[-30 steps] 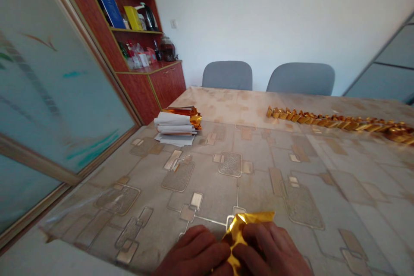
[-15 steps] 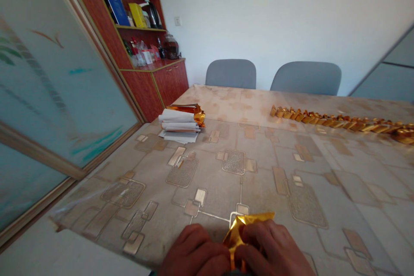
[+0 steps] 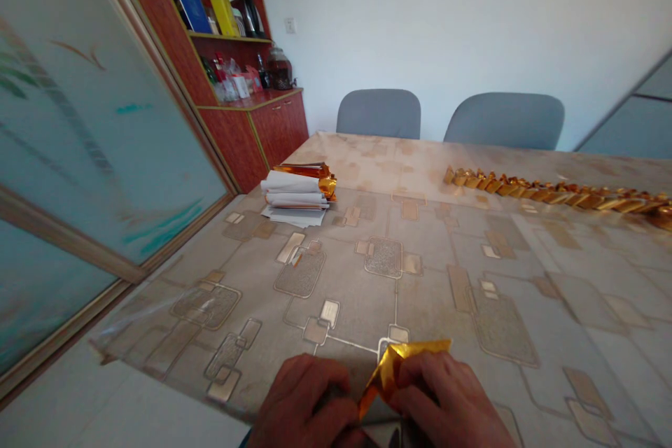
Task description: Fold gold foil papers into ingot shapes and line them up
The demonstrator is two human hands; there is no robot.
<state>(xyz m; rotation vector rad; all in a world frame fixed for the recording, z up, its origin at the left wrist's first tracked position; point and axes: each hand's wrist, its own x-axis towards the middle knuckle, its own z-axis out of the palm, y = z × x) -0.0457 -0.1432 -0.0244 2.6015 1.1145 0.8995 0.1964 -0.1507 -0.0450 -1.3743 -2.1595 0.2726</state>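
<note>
The left hand (image 3: pixel 304 395) has drawn away from the right hand (image 3: pixel 446 399), opening a fold in the gold foil sheet (image 3: pixel 393 369). Both hands, fingers curled, pinch it at the near edge of the patterned tabletop (image 3: pixel 420 308); farther off lie a stack of white paper (image 3: pixel 294 199) and a row of folded gold foil pieces (image 3: pixel 556 189).

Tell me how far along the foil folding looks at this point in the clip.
Done: a long row of folded gold pieces lies across the far part of the table. In hand: the left hand and right hand pinch one foil piece at the near edge. Left: a stack of paper and gold foil remains; its sheet count cannot be told.
</note>
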